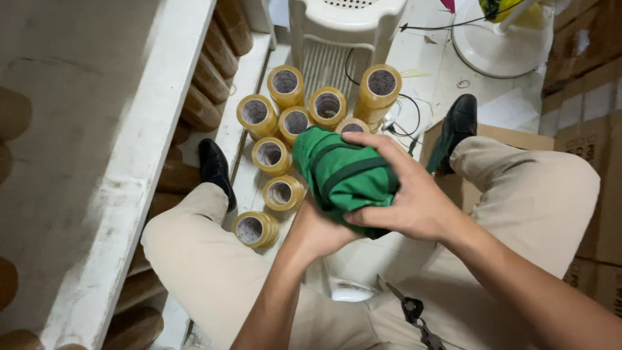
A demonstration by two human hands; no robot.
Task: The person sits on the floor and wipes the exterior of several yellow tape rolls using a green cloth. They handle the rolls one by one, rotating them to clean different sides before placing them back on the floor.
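Your right hand (411,194) comes in from lower right, forearm running up-left, palm down over the green bundle (343,175). Fingers curled and spread across its top and near side, thumb tucked under the lower edge. Closed on it, firm wrap.

Your left hand (317,230) comes up from below, forearm near vertical in view. It sits under the bundle, mostly hidden by it and by your right hand. It cups the underside; how far its fingers are closed I can't tell exactly, but it's bearing on the cloth.

Bundle is held in the air between your knees, above the floor (421,71), just in front of the tape rolls (285,129). It's folded or rolled green fabric with darker green bands across it. Long axis runs roughly upper-left to lower-right; the rounded end points up-left toward the rolls, the other end is buried in your right palm.

Surroundings: you're seated, beige trousers, black shoes (214,165) planted either side. About ten yellow-brown tape rolls stand on end on the floor, cores up, clustered ahead of you. White plastic stool (346,29) behind them, black cable (414,110) trailing beside. White shelf edge (149,149) on your left with brown rolls stacked under it. Cardboard boxes (586,84) on your right. Keys (414,314) hang at your waist.
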